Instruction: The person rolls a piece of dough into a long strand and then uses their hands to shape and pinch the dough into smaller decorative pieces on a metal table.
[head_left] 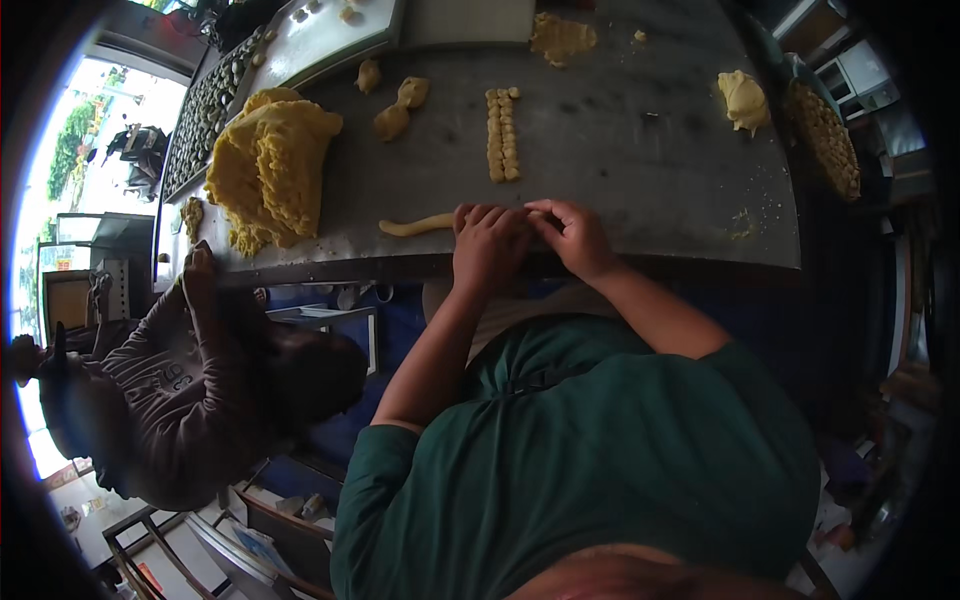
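Observation:
A pale dough rope lies near the steel table's front edge, its right part hidden under my left hand, whose fingers curl closed over it. My right hand is pinched at the rope's right end, touching my left fingertips; what it holds is too small to make out. Beyond them, small dough pieces form two short rows. A large yellow dough mound sits to the left, with smaller lumps behind it and a pale lump at the right.
A co-worker is at the table's left end, hands at its edge. A tray of many small pieces and a pale board are at the back left. A container of pieces stands beyond the right edge.

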